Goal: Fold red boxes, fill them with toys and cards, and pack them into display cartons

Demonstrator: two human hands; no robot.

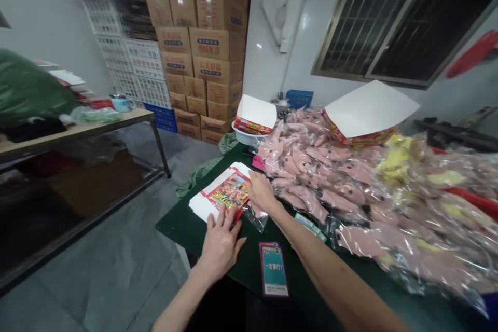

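A flat red printed carton (232, 191) with white flaps lies on the green tabletop (179, 220) in front of me. My left hand (221, 241) rests with fingers spread on its near edge. At the carton's right edge, my right hand (261, 192) has its fingers closed on the cardboard; their tips are partly hidden. Under the right wrist lies a clear plastic bag (254, 218) with something pink in it. Nearer to me is a teal printed card (274, 268) with a pink border. More green cards (309, 226) show beyond my right forearm.
A heap of bagged pink pieces (322, 166) covers the table's right side. Open red-and-white boxes (254, 114) stand behind, one in a white basin (245, 136). Stacked brown cartons (212, 44) rise at the back. A person in a green sleeve (33, 88) is at the left table.
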